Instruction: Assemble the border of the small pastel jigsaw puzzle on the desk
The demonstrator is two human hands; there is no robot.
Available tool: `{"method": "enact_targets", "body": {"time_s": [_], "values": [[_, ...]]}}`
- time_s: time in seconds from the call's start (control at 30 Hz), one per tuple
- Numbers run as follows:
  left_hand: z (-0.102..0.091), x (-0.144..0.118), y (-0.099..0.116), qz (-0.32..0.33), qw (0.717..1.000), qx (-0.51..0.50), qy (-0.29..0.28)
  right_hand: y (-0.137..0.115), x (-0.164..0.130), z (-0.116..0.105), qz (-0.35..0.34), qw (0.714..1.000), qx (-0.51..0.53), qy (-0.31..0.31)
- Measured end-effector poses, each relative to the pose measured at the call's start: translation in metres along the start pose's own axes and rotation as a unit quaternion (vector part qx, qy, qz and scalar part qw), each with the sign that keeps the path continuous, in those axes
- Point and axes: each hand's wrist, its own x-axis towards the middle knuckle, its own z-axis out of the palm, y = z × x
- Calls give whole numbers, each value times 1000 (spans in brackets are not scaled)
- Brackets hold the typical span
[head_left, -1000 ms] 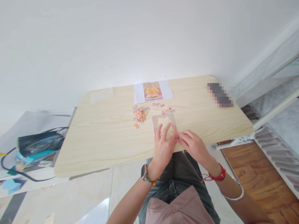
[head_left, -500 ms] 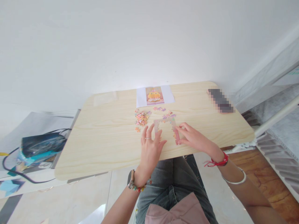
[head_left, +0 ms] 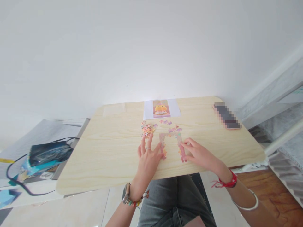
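Note:
A partly joined jigsaw puzzle (head_left: 171, 135) lies on the table, a pinkish U-shaped border whose gap faces me. My left hand (head_left: 149, 157) is spread open at its left side. The thumb touches or nearly touches the left strip, while the longer fingers reach to the near edge of a heap of loose puzzle pieces (head_left: 147, 129). At the right strip rests my right hand (head_left: 197, 154), thumb and forefinger apart against the outer edge. Small joined clusters (head_left: 175, 129) lie just beyond the border, with another group of pieces (head_left: 165, 122) farther back.
A printed sheet with a pumpkin-like picture (head_left: 161, 108) lies at the back of the pale wooden table (head_left: 106, 151), near the wall. At right is a pixelated phone-like object (head_left: 227, 116). A clear sheet (head_left: 114, 108) sits back left. Bags (head_left: 50, 154) lie beyond the left edge.
My left hand has shifted left off the border's side, its fingers now toward the heap, uncovering the left strip. My right hand stays at the right strip. The whole view has tilted up slightly.

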Motion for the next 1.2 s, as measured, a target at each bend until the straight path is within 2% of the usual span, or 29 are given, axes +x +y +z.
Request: {"method": "enact_targets", "body": {"time_s": [0.7, 0.9, 1.03, 1.2], "values": [[-2, 3, -4, 20, 1000, -12, 14, 3, 2, -5, 8, 1000, 27, -9], [1, 20, -7, 24, 1000, -3, 17, 7, 22, -14, 2, 1000, -5, 19], [3, 34, -8, 39, 999, 10, 6, 13, 38, -17, -31, 999, -25, 24], [2, 39, -9, 49, 999, 17, 0, 21, 44, -15, -60, 996, -65, 26]]}}
